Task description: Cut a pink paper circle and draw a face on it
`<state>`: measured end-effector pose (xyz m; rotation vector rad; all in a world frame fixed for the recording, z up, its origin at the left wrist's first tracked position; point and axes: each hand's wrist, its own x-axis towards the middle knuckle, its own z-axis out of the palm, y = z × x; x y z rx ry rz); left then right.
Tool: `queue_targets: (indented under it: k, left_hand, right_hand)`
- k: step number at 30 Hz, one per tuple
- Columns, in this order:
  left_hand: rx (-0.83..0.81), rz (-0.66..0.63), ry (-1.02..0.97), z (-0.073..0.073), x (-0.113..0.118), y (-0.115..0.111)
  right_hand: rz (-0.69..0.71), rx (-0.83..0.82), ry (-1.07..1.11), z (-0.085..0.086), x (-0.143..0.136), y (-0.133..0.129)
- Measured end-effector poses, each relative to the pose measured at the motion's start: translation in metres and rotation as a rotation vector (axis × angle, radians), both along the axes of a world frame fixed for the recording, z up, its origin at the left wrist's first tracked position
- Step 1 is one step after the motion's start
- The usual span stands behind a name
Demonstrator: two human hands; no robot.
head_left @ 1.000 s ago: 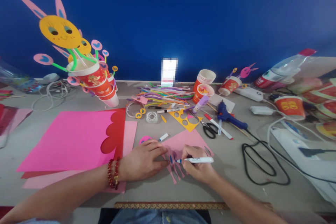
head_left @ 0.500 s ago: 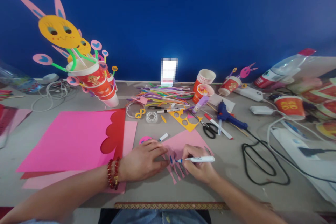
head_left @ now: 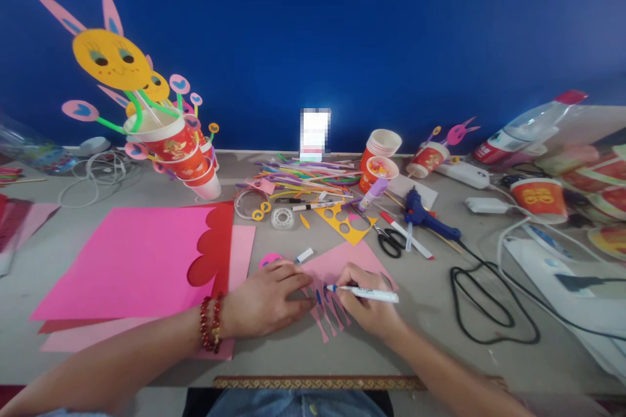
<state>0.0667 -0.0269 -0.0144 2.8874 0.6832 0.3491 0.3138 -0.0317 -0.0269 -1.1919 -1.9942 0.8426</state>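
My right hand (head_left: 368, 313) is closed around a white marker (head_left: 374, 294), its blue tip touching a light pink sheet of paper (head_left: 359, 257). The sheet's near edge is cut into narrow pointed strips (head_left: 327, 326), and small blue marks show on them. My left hand (head_left: 268, 300) lies flat with outstretched fingers, its fingertips resting on the left side of the strips. Just beyond that hand are the marker's cap (head_left: 304, 255) and a round pink paper piece with blue marks (head_left: 270, 260), partly hidden by the fingers.
Pink and red sheets (head_left: 137, 260) lie at left. Decorated paper cups (head_left: 171, 146) stand behind them. Pipe cleaners (head_left: 308, 177), tape (head_left: 282, 217), yellow cut paper (head_left: 345, 220) and scissors (head_left: 390, 242) lie beyond my hands. A blue glue gun (head_left: 428, 216) with a black cord (head_left: 454, 300) is at right.
My right hand has shifted the marker tip slightly up and away from me along the strips, and the pen's tilt has changed. My left hand stays in place.
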Motion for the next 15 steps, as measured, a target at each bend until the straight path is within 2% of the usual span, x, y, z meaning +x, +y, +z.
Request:
queue_targets:
  k: [15]
  left_hand:
    - [-0.010, 0.002, 0.006, 0.0017, 0.0001, -0.0007]
  right_hand:
    - [0.021, 0.015, -0.026, 0.0009, -0.0004, 0.0007]
